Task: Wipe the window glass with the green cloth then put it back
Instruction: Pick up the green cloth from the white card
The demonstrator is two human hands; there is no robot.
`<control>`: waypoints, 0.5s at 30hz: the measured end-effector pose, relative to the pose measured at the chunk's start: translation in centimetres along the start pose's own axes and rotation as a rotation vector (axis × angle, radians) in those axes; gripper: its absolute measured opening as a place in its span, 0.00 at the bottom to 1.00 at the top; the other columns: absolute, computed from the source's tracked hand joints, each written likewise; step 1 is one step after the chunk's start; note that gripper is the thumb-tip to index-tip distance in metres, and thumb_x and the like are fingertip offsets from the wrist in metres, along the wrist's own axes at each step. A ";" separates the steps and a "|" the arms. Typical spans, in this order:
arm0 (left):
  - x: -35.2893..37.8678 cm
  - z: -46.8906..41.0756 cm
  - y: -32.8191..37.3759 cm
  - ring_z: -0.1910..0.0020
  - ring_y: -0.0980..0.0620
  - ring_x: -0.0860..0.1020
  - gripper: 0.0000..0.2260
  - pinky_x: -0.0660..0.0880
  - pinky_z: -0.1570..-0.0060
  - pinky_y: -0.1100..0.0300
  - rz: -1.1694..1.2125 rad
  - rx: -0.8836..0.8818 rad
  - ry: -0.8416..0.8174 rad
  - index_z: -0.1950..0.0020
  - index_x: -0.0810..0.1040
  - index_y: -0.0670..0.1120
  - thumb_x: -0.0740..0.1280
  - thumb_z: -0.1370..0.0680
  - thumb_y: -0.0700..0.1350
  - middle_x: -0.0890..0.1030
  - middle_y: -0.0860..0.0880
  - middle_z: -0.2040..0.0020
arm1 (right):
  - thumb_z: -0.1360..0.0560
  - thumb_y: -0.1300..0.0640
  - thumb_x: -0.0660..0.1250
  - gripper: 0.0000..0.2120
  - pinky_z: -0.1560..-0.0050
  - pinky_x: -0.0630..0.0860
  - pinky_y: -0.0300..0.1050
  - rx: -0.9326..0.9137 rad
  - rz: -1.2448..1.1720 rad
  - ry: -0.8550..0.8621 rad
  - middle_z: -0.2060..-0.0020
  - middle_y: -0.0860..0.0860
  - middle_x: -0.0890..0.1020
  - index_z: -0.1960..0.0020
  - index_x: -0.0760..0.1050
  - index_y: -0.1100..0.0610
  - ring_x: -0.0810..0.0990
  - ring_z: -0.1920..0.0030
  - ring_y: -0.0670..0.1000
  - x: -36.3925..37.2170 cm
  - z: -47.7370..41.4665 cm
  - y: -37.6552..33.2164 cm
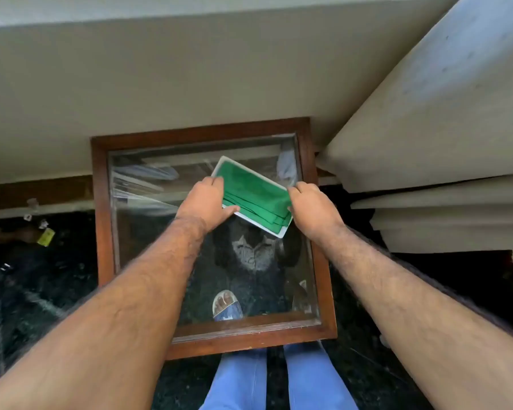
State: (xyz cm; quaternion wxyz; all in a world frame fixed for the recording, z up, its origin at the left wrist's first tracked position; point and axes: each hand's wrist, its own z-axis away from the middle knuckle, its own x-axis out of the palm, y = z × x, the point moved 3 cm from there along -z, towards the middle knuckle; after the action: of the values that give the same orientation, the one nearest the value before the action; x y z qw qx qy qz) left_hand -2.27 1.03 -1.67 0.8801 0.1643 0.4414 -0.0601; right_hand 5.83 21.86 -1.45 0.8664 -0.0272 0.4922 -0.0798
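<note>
Left hand point(205, 202) grips the left edge of a white tray point(281, 232), fingers closed on it. Folded green cloth point(253, 192) lies in the tray, above the wood-framed window glass point(148, 250). Right hand point(313, 210) clamps the tray's right edge.

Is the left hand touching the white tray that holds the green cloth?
Touching. The head view shows the left hand gripping the near-left edge of the white tray, thumb against its rim and fingers over the green cloth.
</note>
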 end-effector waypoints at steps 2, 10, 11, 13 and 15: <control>1.1 -1.3 0.0 0.32 0.39 0.76 0.31 0.73 0.30 0.46 0.030 -0.051 0.030 0.25 0.68 0.38 0.72 0.21 0.54 0.76 0.38 0.31 | 0.18 0.60 0.69 0.16 0.35 0.79 0.56 0.007 -0.022 0.005 0.37 0.58 0.80 0.31 0.75 0.61 0.79 0.36 0.60 1.0 -1.4 -0.3; 4.0 -4.7 0.5 0.41 0.39 0.80 0.21 0.80 0.40 0.46 0.050 -0.195 0.117 0.30 0.72 0.36 0.70 0.18 0.46 0.75 0.38 0.37 | 0.20 0.58 0.73 0.17 0.46 0.83 0.53 0.047 -0.049 0.032 0.42 0.57 0.82 0.34 0.78 0.60 0.82 0.42 0.58 4.0 -3.7 -0.4; 4.3 -4.9 0.5 0.42 0.40 0.80 0.20 0.80 0.41 0.47 0.047 -0.205 0.125 0.31 0.73 0.36 0.70 0.18 0.45 0.75 0.39 0.37 | 0.21 0.59 0.74 0.19 0.45 0.83 0.52 0.060 -0.074 0.047 0.41 0.56 0.81 0.33 0.76 0.60 0.81 0.41 0.57 4.2 -3.8 -0.3; 5.1 -5.3 0.6 0.46 0.42 0.81 0.17 0.82 0.43 0.49 0.026 -0.214 0.134 0.33 0.75 0.37 0.70 0.19 0.42 0.75 0.40 0.39 | 0.22 0.59 0.75 0.21 0.45 0.82 0.51 0.087 -0.118 0.074 0.40 0.56 0.81 0.31 0.74 0.59 0.80 0.41 0.56 4.6 -3.9 -0.3; 5.5 -5.7 0.4 0.46 0.43 0.81 0.15 0.82 0.44 0.49 0.014 -0.240 0.139 0.36 0.77 0.38 0.72 0.20 0.42 0.76 0.40 0.40 | 0.22 0.59 0.75 0.21 0.44 0.83 0.51 0.088 -0.110 0.071 0.39 0.56 0.81 0.32 0.74 0.60 0.81 0.41 0.56 5.1 -4.1 -0.3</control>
State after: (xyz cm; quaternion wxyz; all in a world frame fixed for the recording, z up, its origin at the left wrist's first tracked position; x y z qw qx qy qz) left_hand -3.15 3.54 -9.09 0.8611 0.0645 0.5043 0.0110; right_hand 4.86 20.82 -7.79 0.8430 -0.0134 0.5166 -0.1496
